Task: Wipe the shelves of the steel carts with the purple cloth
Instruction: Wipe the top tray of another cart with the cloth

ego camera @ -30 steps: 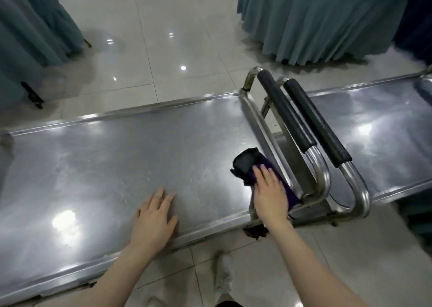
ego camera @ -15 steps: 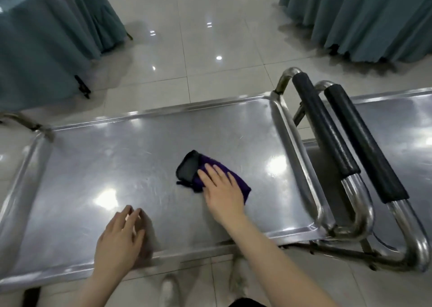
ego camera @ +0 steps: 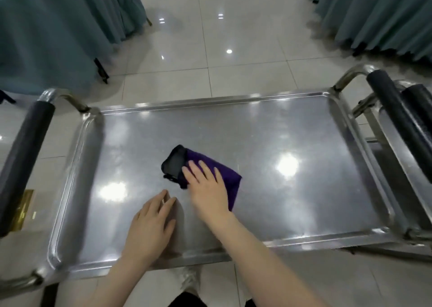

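While the right hand (ego camera: pixel 208 189) presses spread fingers (ego camera: pixel 190 174) flat on the purple cloth (ego camera: pixel 230 181), unwiped shelf (ego camera: pixel 131 147) lies leftward beyond its fingertips.

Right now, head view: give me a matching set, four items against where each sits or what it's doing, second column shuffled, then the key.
1. purple cloth
2. left hand
3. right hand
4. padded handle

A. resting on the bare steel shelf near its front rim
B. pressing down on the cloth
C. mid-shelf, partly under a hand
D. black, at the shelf's left end

Pairs: 1-C, 2-A, 3-B, 4-D
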`<state>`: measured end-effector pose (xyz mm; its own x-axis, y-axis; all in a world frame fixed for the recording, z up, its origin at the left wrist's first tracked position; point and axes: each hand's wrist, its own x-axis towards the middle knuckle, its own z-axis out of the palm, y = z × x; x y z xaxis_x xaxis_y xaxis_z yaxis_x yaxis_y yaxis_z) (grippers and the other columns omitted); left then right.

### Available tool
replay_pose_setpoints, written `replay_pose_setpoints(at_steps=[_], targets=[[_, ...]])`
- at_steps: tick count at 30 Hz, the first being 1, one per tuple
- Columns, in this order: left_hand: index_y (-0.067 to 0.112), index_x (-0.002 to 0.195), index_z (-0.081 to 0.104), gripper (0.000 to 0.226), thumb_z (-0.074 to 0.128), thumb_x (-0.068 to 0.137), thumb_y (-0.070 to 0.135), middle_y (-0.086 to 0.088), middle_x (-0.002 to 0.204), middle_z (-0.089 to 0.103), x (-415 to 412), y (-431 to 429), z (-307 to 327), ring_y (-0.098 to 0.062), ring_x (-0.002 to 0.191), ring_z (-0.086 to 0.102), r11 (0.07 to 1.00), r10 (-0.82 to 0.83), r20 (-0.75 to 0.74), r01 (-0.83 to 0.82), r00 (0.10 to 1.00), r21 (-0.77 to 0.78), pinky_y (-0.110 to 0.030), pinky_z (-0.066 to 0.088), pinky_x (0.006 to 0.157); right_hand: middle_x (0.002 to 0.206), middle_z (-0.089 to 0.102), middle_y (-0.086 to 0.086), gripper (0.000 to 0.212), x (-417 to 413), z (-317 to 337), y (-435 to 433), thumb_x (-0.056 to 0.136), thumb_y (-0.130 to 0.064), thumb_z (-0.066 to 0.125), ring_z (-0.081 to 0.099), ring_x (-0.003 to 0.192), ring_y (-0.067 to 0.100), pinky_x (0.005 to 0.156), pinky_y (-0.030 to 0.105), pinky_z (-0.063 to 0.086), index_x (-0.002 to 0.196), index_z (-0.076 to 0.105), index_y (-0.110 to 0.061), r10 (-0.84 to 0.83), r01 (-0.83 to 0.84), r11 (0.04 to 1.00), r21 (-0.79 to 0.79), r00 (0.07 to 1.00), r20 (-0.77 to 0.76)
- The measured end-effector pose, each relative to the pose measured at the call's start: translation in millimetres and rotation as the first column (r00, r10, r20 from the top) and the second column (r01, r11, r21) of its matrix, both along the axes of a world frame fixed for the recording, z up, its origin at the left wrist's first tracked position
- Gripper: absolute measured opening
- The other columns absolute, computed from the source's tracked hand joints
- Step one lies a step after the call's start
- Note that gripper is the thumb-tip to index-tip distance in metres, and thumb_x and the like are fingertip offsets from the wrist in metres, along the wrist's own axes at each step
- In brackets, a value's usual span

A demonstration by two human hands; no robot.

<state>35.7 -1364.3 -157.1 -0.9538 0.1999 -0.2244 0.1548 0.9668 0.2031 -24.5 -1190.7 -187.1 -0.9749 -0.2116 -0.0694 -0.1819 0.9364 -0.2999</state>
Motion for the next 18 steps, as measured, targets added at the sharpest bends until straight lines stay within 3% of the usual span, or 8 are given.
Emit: replay_pose_setpoints(at_steps=[2, 3, 6, 9, 11, 12, 14, 18], targets=[[0.02, 0.14, 0.048, 0.056, 0.064, 0.087, 0.031, -0.003, 0.152, 0.036, -8, -27, 0, -0.027, 0.134, 0.041, 0.999, -0.052, 0.004, 0.052, 0.999, -0.017, -0.042, 0.042, 0.105, 0.156, 0.031, -0.005, 0.055, -3, 5, -14, 0.094, -0.024, 0.048, 0.026, 0.145, 0.018, 0.117, 0.044, 0.018, 0.148, 0.036, -0.028, 0.127, -0.127, 0.992, -0.02, 0.992, 0.002], [0.02, 0.138, 0.05, 0.058, 0.068, 0.084, 0.032, -0.004, 0.15, 0.039, -13, -42, 0, -0.029, 0.133, 0.043, 0.998, -0.065, 0.0, 0.065, 0.998, -0.014, -0.044, 0.043, 0.104, 0.156, 0.031, -0.007, 0.053, -10, 7, -2, 0.095, -0.026, 0.048, 0.027, 0.144, 0.015, 0.117, 0.041, 0.02, 0.147, 0.037, -0.029, 0.098, -0.099, 0.995, -0.026, 0.995, -0.031], [0.022, 0.136, 0.053, 0.064, 0.075, 0.077, 0.035, -0.006, 0.149, 0.042, -27, -85, -3, -0.031, 0.132, 0.044, 0.997, -0.071, 0.016, 0.071, 0.997, -0.013, -0.05, 0.042, 0.103, 0.156, 0.03, -0.006, 0.05, -25, 8, 58, 0.099, -0.028, 0.045, 0.025, 0.145, 0.015, 0.116, 0.035, 0.021, 0.148, 0.036, -0.027, -0.213, 0.216, 0.975, 0.048, 0.975, -0.065], [0.026, 0.141, 0.045, 0.068, 0.069, 0.08, 0.043, -0.002, 0.154, 0.034, -35, -119, -3, -0.028, 0.14, 0.033, 0.999, -0.02, 0.022, 0.02, 1.0, -0.029, -0.052, 0.034, 0.109, 0.156, 0.032, 0.004, 0.049, -33, 14, 100, 0.099, -0.025, 0.043, 0.027, 0.143, 0.023, 0.113, 0.044, 0.027, 0.148, 0.037, -0.019, -0.608, 0.611, 0.791, 0.032, 0.791, -0.067], [0.029, 0.144, 0.038, 0.068, 0.063, 0.083, 0.049, 0.001, 0.157, 0.026, -36, -134, -1, -0.025, 0.144, 0.023, 0.998, 0.052, 0.027, -0.051, 0.998, -0.021, -0.053, 0.027, 0.113, 0.158, 0.028, 0.003, 0.05, -41, 17, 83, 0.101, -0.026, 0.039, 0.023, 0.145, 0.024, 0.114, 0.049, 0.024, 0.15, 0.031, -0.02, -0.73, 0.732, 0.68, 0.038, 0.681, -0.047], [0.031, 0.145, 0.034, 0.069, 0.06, 0.084, 0.051, 0.002, 0.158, 0.021, -36, -145, -2, -0.024, 0.145, 0.018, 0.995, 0.103, 0.043, -0.102, 0.994, -0.006, -0.052, 0.022, 0.115, 0.159, 0.024, 0.002, 0.051, -48, 16, 54, 0.101, -0.026, 0.037, 0.019, 0.146, 0.023, 0.115, 0.048, 0.022, 0.151, 0.028, -0.021, -0.722, 0.724, 0.688, 0.049, 0.69, -0.045], [0.032, 0.148, 0.027, 0.077, 0.062, 0.082, 0.054, 0.004, 0.159, 0.013, -34, -168, 0, -0.022, 0.147, 0.007, 0.978, 0.196, 0.083, -0.201, 0.977, 0.058, -0.049, 0.015, 0.118, 0.16, 0.02, -0.001, 0.052, -58, 13, -24, 0.101, -0.025, 0.036, 0.015, 0.147, 0.02, 0.117, 0.045, 0.017, 0.152, 0.025, -0.023, -0.576, 0.578, 0.814, 0.052, 0.816, -0.051], [0.034, 0.149, 0.02, 0.1, 0.081, 0.069, 0.037, 0.01, 0.158, 0.003, -34, -183, 11, -0.017, 0.145, 0.002, 0.889, 0.329, 0.129, -0.353, 0.935, 0.292, -0.04, 0.018, 0.117, 0.16, 0.019, -0.004, 0.059, -50, 0, -191, 0.096, -0.021, 0.039, 0.013, 0.148, 0.019, 0.118, 0.043, 0.009, 0.152, 0.022, -0.027, -0.101, 0.101, 0.995, -0.021, 0.995, 0.001]])
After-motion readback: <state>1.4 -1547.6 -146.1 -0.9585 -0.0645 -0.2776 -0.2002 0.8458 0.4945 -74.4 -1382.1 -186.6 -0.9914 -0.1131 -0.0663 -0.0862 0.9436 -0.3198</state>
